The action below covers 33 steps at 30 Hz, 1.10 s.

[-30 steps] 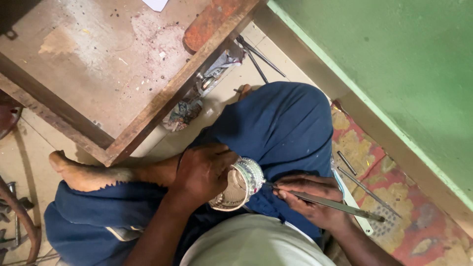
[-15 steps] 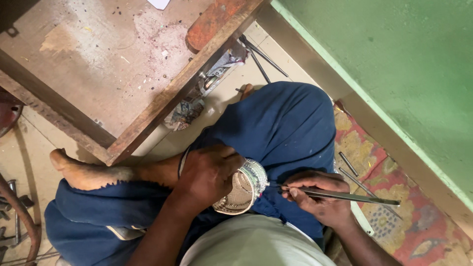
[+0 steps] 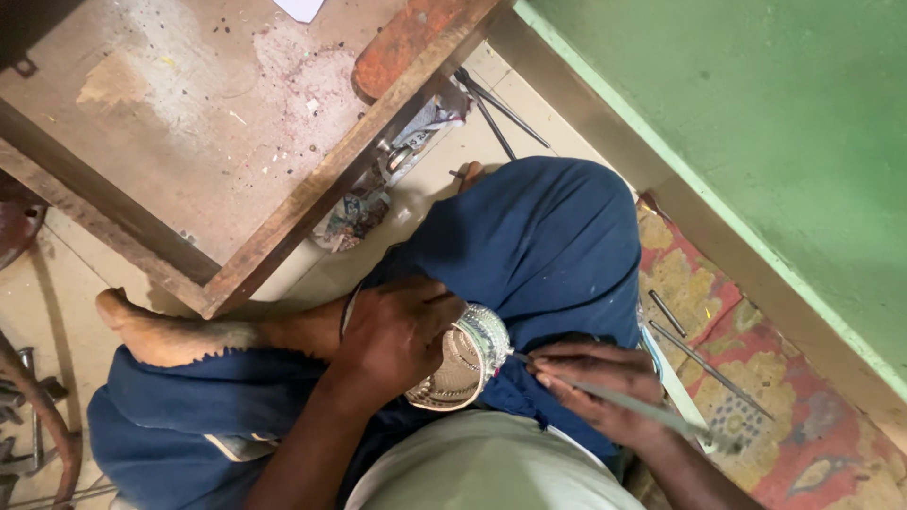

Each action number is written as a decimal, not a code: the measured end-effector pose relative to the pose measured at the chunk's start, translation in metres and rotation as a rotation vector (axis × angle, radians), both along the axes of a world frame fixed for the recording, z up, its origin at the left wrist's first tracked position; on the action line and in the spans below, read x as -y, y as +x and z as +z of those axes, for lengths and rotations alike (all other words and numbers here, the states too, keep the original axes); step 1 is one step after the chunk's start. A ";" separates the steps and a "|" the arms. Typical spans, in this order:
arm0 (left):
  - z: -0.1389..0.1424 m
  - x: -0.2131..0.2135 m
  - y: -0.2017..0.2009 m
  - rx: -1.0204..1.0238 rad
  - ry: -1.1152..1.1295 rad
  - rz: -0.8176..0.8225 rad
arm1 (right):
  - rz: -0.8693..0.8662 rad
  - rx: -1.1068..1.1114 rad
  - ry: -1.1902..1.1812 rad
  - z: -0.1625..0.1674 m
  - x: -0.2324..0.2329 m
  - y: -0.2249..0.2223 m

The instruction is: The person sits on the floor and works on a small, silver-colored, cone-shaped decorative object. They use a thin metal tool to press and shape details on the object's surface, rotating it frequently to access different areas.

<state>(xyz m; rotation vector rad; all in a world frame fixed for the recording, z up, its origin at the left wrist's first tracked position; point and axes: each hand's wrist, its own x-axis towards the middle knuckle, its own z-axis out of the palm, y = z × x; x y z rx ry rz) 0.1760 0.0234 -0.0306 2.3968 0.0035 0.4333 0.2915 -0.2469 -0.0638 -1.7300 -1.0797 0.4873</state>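
Note:
I sit cross-legged in blue trousers on the floor. My left hand (image 3: pixel 395 335) grips a round, silvery ornamented metal piece (image 3: pixel 468 356), like a wide bangle with a patterned rim, held over my lap. My right hand (image 3: pixel 593 389) holds a long thin metal tool (image 3: pixel 624 401) like a pen. Its tip touches the right edge of the silvery piece, and its handle runs out to the lower right.
A low wooden workbench (image 3: pixel 227 142) with a raised rim stands ahead, a bare foot (image 3: pixel 151 331) just below its corner. Thin metal rods (image 3: pixel 694 345) lie on a red and yellow patterned mat by the green wall (image 3: pixel 756 123). Rusty metal parts (image 3: pixel 28 416) sit at the left.
The silvery piece and both hands have held their place on my lap. The tool's tip has stayed at the piece's edge, shifting only slightly.

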 end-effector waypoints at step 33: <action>-0.068 -0.010 -0.033 0.109 -0.522 0.056 | -0.203 -0.410 0.002 0.005 -0.021 -0.017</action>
